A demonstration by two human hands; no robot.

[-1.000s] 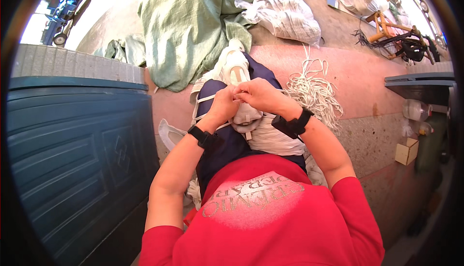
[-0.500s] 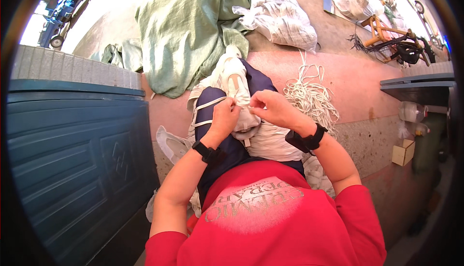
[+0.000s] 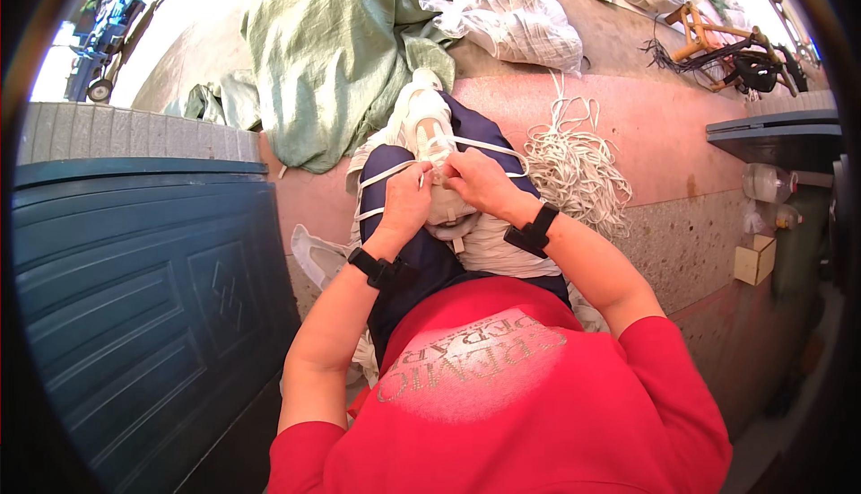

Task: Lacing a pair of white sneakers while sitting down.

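A light-coloured shoe lies on my lap between my knees, toe pointing away from me. White shoelace strands run out of it over both dark-blue trouser legs. At the left edge of its lace opening, my left hand is closed, pinching the lace where it comes over my left knee. My right hand is closed too, its thumb and fingertips together at the shoe's upper on the right. Whether lace is also between those fingertips is hidden. Beneath the shoe, more pale laces or fabric cover my lap.
A loose heap of white laces lies on the floor to the right. Ahead are a green tarp and a stuffed white bag. Another pale shoe is by my left leg. Blue door panel at left; wooden stool far right.
A lace strand now stretches from the shoe across my right knee, where none showed before. My hands have shifted slightly up along the shoe, and the right has moved a little left.
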